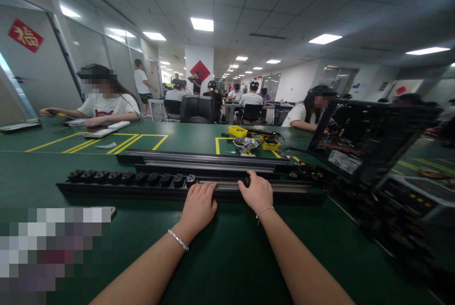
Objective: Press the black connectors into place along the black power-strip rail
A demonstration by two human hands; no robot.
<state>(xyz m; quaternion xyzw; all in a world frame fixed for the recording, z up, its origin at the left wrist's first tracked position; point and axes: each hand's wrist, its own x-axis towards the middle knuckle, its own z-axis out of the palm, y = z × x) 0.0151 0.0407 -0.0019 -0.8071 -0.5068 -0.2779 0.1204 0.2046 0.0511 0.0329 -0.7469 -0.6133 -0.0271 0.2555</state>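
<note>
A long black rail (142, 192) with a metal channel lies across the green table in front of me. Several small black wheel-like parts (127, 178) sit in a row in its left half, and the last one, by my left hand, has a lighter grey face. My left hand (199, 203) grips the rail's near wall, fingers over the top edge and thumb on the front side. To the right, my right hand (258, 194) holds a small dark round part (246, 180) between thumb and fingers at the channel; the fingers partly hide it.
More black rails (206, 158) lie behind. Beyond them are a metal bowl (245, 143) and a yellow tray (238, 131). An open computer case (369, 139) and a dark heap of parts (387, 219) stand right. Co-workers sit at the far left and right.
</note>
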